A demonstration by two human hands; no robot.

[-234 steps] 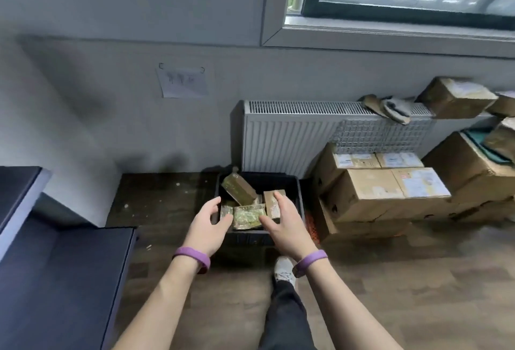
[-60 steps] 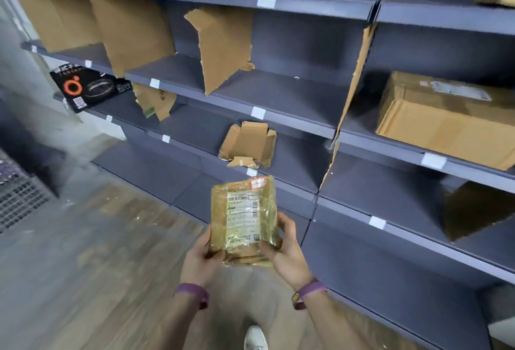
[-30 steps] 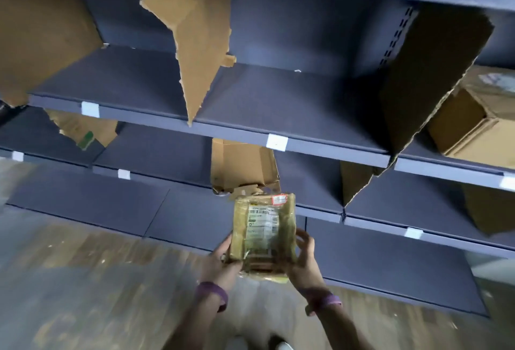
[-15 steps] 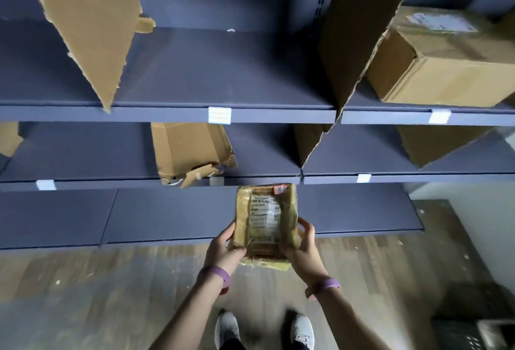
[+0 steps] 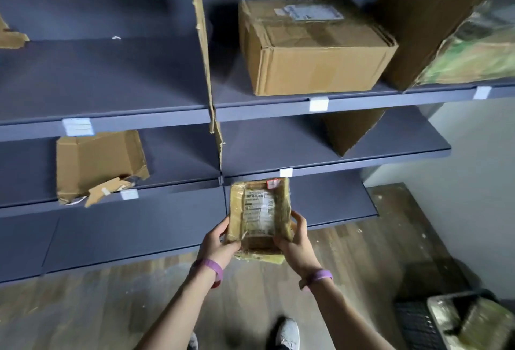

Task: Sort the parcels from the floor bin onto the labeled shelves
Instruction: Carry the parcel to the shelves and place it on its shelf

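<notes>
A small tape-wrapped parcel [image 5: 259, 211] with a white barcode label faces me, held upright in front of the lower shelves. My left hand [image 5: 218, 244] grips its lower left edge and my right hand [image 5: 295, 244] grips its lower right edge. Dark blue shelves [image 5: 117, 118] with white label tags [image 5: 77, 127] run across the view. The dark floor bin [image 5: 418, 324] shows at the bottom right corner, with parcels [image 5: 473, 322] in it.
A large cardboard box [image 5: 315, 51] stands on the upper right shelf. Torn cardboard dividers [image 5: 206, 71] split the shelves into bays. A crumpled carton [image 5: 97, 166] lies on the middle shelf at left. A wrapped greenish package [image 5: 473, 54] sits far right. Wooden floor lies below.
The view has shifted right along the shelves, bringing the large box and the floor bin further into view. Both hands still hold the parcel the same way.
</notes>
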